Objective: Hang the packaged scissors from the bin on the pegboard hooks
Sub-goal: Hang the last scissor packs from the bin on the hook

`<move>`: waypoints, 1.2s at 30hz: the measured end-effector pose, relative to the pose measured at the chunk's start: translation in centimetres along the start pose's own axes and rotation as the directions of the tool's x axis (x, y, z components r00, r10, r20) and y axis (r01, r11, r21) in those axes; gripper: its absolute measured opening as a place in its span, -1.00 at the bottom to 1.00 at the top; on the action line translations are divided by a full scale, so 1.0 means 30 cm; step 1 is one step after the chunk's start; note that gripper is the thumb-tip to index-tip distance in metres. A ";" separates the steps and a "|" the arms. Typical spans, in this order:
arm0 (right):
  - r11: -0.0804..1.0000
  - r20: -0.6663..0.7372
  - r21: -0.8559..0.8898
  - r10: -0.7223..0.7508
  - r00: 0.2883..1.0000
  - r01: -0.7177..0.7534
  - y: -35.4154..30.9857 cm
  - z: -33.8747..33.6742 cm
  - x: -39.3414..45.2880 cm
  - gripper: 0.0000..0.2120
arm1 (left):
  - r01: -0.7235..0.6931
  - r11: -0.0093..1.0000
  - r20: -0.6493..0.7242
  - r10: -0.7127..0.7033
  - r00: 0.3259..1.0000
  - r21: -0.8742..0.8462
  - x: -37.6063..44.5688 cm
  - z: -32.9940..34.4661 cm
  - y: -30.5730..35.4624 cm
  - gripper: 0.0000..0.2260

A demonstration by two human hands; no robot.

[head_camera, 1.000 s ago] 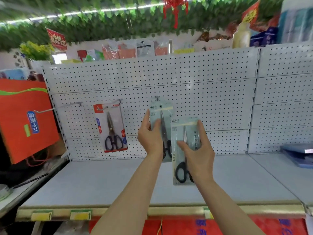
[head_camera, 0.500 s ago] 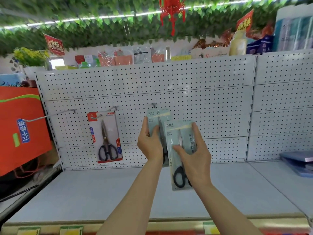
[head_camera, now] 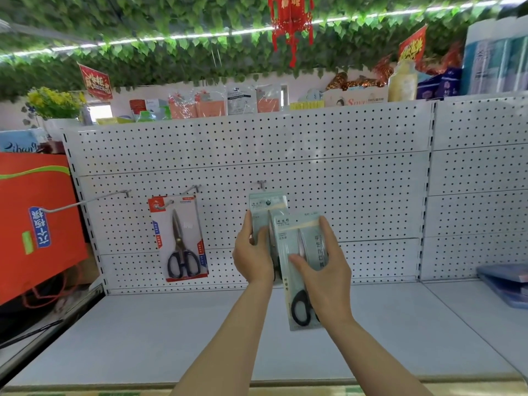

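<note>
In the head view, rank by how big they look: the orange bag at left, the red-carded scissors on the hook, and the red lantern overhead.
1. Orange bag, clearly largest.
2. Red-carded scissors.
3. Red lantern, cut off by the frame's top and farther away, so unsure.

Legible text is scant: the white carton (head_camera: pixel 355 99) on the top shelf, above and right of the right hand (head_camera: pixel 321 277), bears red script beginning "Sn". The red hanging sign (head_camera: pixel 96 84), blue tag (head_camera: pixel 40 227) and pale packaged scissors (head_camera: pixel 300 267) in that hand carry Chinese characters too small or blurred to read.
</note>
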State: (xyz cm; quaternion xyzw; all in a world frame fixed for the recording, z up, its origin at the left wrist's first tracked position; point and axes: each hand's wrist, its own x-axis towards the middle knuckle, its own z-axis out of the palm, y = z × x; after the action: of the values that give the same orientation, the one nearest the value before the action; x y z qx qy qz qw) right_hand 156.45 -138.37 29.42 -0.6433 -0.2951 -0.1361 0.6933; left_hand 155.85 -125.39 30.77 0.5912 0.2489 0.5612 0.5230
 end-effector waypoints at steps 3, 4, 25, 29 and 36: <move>1.000 0.011 0.007 0.002 1.000 -0.002 0.003 0.050 0.023 -0.18 | -0.065 0.997 0.007 0.065 0.998 0.045 0.026 -0.026 -0.005 -0.61; 1.000 0.011 0.008 0.003 1.000 -0.003 0.002 0.070 0.033 -0.18 | -0.103 0.994 0.011 0.103 0.995 0.040 0.038 -0.036 0.004 -0.62; 0.991 -0.099 -0.128 0.031 0.995 -0.043 0.066 0.306 0.178 -0.33 | -0.562 0.780 0.478 0.397 0.784 0.274 0.214 -0.046 0.048 -0.52; 0.977 -0.151 -0.210 0.005 0.989 -0.037 0.083 0.331 0.184 -0.34 | -0.590 0.745 0.476 0.415 0.776 0.313 0.219 -0.045 0.030 -0.51; 0.953 -0.225 -0.300 -0.025 0.974 -0.045 0.101 0.353 0.207 -0.32 | -0.609 0.723 0.503 0.413 0.759 0.324 0.239 -0.047 0.034 -0.51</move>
State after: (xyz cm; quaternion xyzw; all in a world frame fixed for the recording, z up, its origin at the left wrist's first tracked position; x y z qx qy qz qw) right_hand 160.58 -126.47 30.56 -0.7238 -0.1865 -0.2488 0.6159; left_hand 156.03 -118.95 34.33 0.8461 0.0887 0.4762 0.2227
